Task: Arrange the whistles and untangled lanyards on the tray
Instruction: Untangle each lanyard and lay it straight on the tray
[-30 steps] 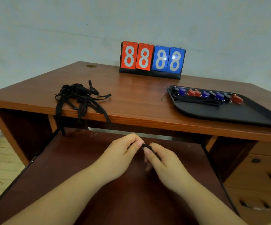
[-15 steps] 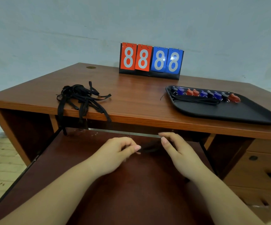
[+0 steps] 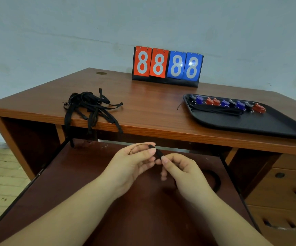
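Over the pull-out shelf, my left hand (image 3: pixel 134 162) and my right hand (image 3: pixel 182 172) pinch a black lanyard (image 3: pixel 157 153) between their fingertips; its strap loops down to the right (image 3: pixel 216 181) onto the shelf. A thin cord loop shows above my left fingers. A tangled pile of black lanyards (image 3: pixel 90 107) lies on the desk's left part, several straps hanging over the front edge. On the right sits a black tray (image 3: pixel 260 126) with a row of red and blue whistles (image 3: pixel 227 103) along its far side and a straightened lanyard (image 3: pixel 218 110) in front of them.
A flip scoreboard (image 3: pixel 167 65) showing 8888 stands at the back of the wooden desk (image 3: pixel 152 107). The dark pull-out shelf (image 3: pixel 90 201) extends toward me under the desk. Drawers (image 3: pixel 285 189) are at the lower right. A wall rises behind.
My hands first drew apart near the desk edge, then came back together; both now pinch the lanyard end, held a little higher with the cord loop showing.
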A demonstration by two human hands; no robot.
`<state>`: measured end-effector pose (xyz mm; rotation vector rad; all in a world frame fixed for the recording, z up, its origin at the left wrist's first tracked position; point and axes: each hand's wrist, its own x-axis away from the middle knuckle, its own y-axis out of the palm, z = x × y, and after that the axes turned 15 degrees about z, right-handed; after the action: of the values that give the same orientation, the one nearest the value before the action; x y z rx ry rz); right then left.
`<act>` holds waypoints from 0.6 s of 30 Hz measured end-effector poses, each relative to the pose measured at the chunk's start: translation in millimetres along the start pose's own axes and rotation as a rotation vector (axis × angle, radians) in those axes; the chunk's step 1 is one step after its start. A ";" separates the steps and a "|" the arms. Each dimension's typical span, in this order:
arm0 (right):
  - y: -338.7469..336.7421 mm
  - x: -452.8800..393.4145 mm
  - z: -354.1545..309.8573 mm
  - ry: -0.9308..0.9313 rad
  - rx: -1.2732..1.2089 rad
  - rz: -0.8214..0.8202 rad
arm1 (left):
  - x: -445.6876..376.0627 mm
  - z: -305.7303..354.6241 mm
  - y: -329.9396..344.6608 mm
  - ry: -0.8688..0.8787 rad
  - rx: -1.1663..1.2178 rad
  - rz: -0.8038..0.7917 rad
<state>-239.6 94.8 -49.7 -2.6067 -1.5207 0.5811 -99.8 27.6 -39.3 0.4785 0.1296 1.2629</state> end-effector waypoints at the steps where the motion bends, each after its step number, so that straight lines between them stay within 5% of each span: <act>1: 1.4 1.1 -0.7 0.012 -0.019 -0.008 | 0.3 -0.4 0.7 -0.046 0.040 -0.023; 7: 1.6 4.1 -4.4 0.015 0.019 -0.046 | 0.1 -2.8 1.8 -0.035 -0.032 -0.016; 14: -5.1 0.9 -2.6 -0.102 0.333 -0.172 | 0.3 11.7 4.5 -0.029 0.193 0.030; 18: -14.0 -5.0 -2.3 -0.110 0.505 -0.253 | -11.3 13.7 -6.7 0.165 -0.065 0.088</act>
<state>-252.5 98.0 -42.6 -2.0035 -1.4633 0.9471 -92.6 11.8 -31.6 0.3262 0.2080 1.3887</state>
